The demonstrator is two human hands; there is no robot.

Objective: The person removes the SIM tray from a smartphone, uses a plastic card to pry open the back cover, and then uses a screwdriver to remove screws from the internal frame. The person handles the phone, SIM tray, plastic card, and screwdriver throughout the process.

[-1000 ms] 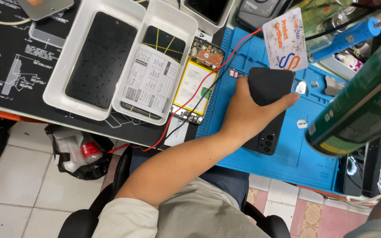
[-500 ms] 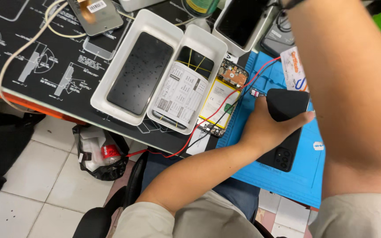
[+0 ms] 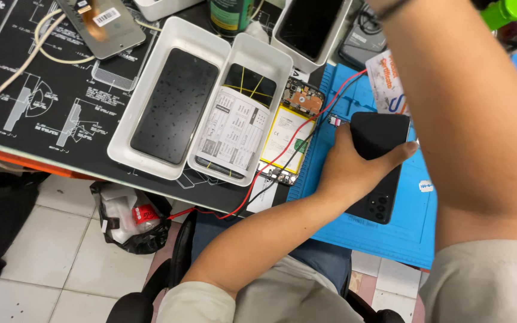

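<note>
The left hand lies on the blue work mat, pressed down over a black phone that rests back-side up on it. The fingers are curled over the phone's left edge and the thumb stretches across its middle toward the right edge, so the hand is partly closed around the phone, gripping it flat against the mat. The top of the phone shows above the thumb, and the lower end with its cluster of camera lenses sticks out below the palm. The right arm crosses the upper right of the view, close to the camera; its hand is out of the frame, so I cannot tell what it is doing or whether it holds anything.

Just left of the gripped phone, straddling the edge of the mat, lies an opened phone body with a pale yellow battery and bare circuit boards at both ends. Red and black wires run from it down off the desk edge. Further left stand two white trays side by side: the left tray holds a dark screen panel, the right tray holds a sheet of printed paper over a dark part with yellow lines. A white card lies on the mat just above the phone. Below the desk, on the tiled floor, sits a black rubbish bag.
</note>
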